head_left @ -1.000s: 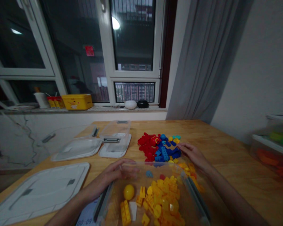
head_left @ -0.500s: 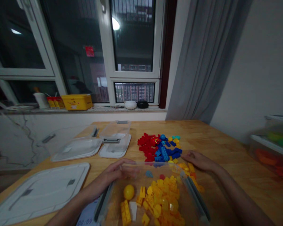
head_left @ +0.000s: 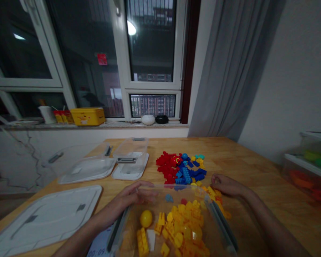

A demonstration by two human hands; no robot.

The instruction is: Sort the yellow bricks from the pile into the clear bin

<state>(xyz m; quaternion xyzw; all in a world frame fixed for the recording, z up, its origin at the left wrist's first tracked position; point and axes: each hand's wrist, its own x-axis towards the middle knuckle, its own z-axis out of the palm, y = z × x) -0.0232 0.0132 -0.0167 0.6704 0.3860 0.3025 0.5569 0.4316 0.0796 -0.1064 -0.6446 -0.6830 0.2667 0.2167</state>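
Flat white plastic lid (head_left: 49, 217): lying on the near left of the wooden table (head_left: 251, 160). Left hand (head_left: 135, 193): bending loosely, fingers reaching over the far-left corner of the clear plastic bin with grey latches (head_left: 224, 228); whether it is gripping, cannot tell. Bin: standing near centre, holding a round yellow ball (head_left: 146, 218) at left and heaped yellow plastic blocks (head_left: 188, 223) at right. Beyond it, red plastic pieces (head_left: 168, 166) are lying left of blue plastic pieces (head_left: 186, 175). Yellow-orange loose pieces (head_left: 216, 194): lying along the bin's right side. Right hand (head_left: 226, 184): curling its fingers beside these; whether it is holding any, cannot tell.

Yel. box (head_left: 87, 116) on win. sill (head_left: 120, 124)
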